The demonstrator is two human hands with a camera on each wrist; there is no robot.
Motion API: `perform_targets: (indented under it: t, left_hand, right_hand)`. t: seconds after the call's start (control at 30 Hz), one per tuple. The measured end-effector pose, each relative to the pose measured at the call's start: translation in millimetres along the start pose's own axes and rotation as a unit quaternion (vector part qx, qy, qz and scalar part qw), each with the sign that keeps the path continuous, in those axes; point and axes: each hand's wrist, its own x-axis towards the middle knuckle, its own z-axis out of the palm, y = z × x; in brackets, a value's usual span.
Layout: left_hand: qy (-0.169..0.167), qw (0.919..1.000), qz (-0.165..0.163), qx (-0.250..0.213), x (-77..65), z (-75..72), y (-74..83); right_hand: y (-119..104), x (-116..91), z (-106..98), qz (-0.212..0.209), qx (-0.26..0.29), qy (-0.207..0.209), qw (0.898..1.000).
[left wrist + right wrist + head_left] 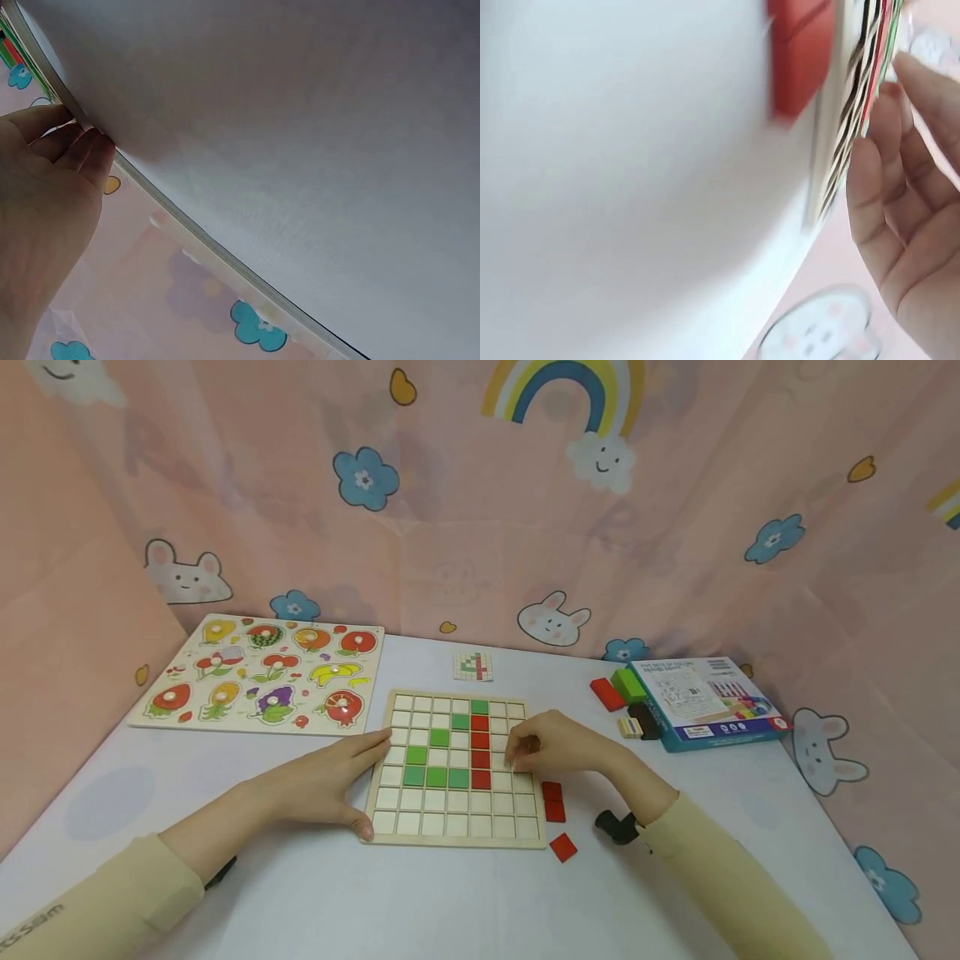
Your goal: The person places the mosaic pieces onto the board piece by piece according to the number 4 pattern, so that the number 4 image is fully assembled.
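A wooden grid board (450,842) lies on the white table, set with pale squares, a stepped group of green tiles (437,777) and a column of red tiles (480,752). My left hand (330,781) lies flat on the table, its fingers against the board's left edge and its thumb at the near left corner. My right hand (551,745) hovers over the board's right side, its bent fingertips touching down beside the red column. I see no tile in it. Three loose red tiles (553,802) lie just right of the board. In the right wrist view, the fingers (907,217) look relaxed near the board's edge (855,112).
A fruit peg puzzle (262,675) lies at the back left. A small pattern card (473,666) sits behind the board. At the back right a blue box (701,702) lies beside stacks of red (606,693), green (628,685) and other tiles. Pink patterned cloth walls the table in.
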Motion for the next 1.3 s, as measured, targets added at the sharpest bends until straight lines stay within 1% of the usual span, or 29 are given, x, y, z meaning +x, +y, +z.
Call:
perform_targets:
  t: [0.17, 0.27, 0.43, 0.5, 0.6, 0.7, 0.8, 0.93, 1.0, 1.13, 1.3]
  left_hand:
    - [-0.002, 1.0, -0.001, -0.001, 0.1, 0.7, -0.4]
    - [-0.002, 1.0, -0.001, -0.001, -0.2, 1.2, -0.8]
    - [-0.001, 1.0, -0.002, -0.002, -0.3, 1.5, -1.1]
    - [-0.001, 1.0, -0.003, -0.002, -0.2, 1.6, -1.0]
    - [-0.001, 1.0, -0.004, -0.003, 0.0, 1.5, -0.9]
    - [-0.001, 1.0, -0.003, -0.002, 0.1, 1.3, -0.7]
    - [-0.001, 1.0, -0.002, 0.001, 0.3, 1.1, -0.7]
    - [0.0, 1.0, -0.002, 0.005, 0.5, 0.8, -0.5]
    - [0.0, 1.0, -0.002, 0.005, 0.6, 0.5, -0.4]
    - [0.001, 1.0, 0.003, 0.005, 1.7, 0.2, -0.8]
    - [-0.001, 1.0, 0.005, 0.007, 3.2, 0.6, -1.5]
  right_hand:
    - [29, -16, -10, -0.01, 0.037, -0.036, 0.999]
    - [39, -24, -12, -0.01, 0.064, -0.059, 0.996]
    - [41, -31, -13, 0.003, 0.1, -0.1, 0.99]
    - [40, -31, -13, 0.01, 0.11, -0.111, 0.988]
    - [40, -31, -11, 0.01, 0.114, -0.116, 0.987]
    - [41, -30, -9, 0.008, 0.103, -0.113, 0.988]
    - [42, -31, -8, 0.008, 0.072, -0.095, 0.993]
    - [43, -32, -11, 0.027, 0.031, -0.061, 0.997]
    - [43, -32, -12, 0.041, 0.023, -0.046, 0.998]
    - [42, -31, -16, 0.054, 0.025, -0.027, 0.998]
    - [36, -25, -17, 0.036, 0.056, -0.016, 0.998]
